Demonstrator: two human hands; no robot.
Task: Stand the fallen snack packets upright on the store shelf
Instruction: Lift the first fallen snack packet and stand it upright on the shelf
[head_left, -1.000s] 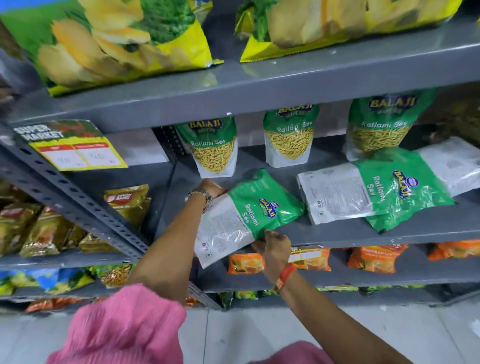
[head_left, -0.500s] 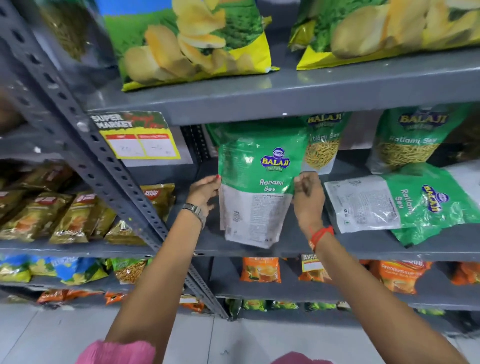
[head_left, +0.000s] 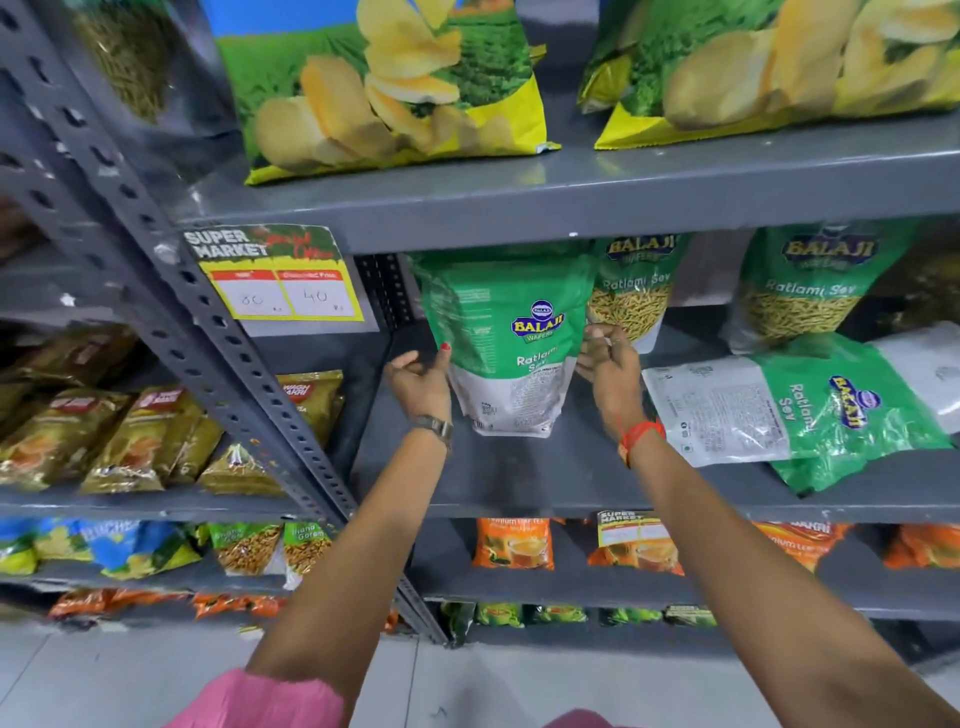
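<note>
A green and white Ratlami Sev packet (head_left: 511, 353) stands upright at the left end of the grey middle shelf (head_left: 545, 483), its printed back facing me. My left hand (head_left: 421, 382) is at its left edge, thumb tip touching it and fingers loosely curled clear of it. My right hand (head_left: 608, 366) pinches its right edge. A second packet (head_left: 795, 410) lies flat on the shelf to the right, with a third fallen packet (head_left: 930, 374) partly under it. Two upright packets (head_left: 631, 296) (head_left: 810, 291) stand behind.
A slotted grey upright post (head_left: 208, 332) with a price tag (head_left: 280, 280) stands left of the packet. Large chip bags (head_left: 395, 88) sit on the shelf above. Orange packets (head_left: 511, 543) fill the shelf below, and brown packets (head_left: 104, 436) the left bay.
The packet went from lying tilted at the shelf's front edge to upright, then moved back onto the shelf against the rear row. Both hands followed it inward, and the left hand loosened.
</note>
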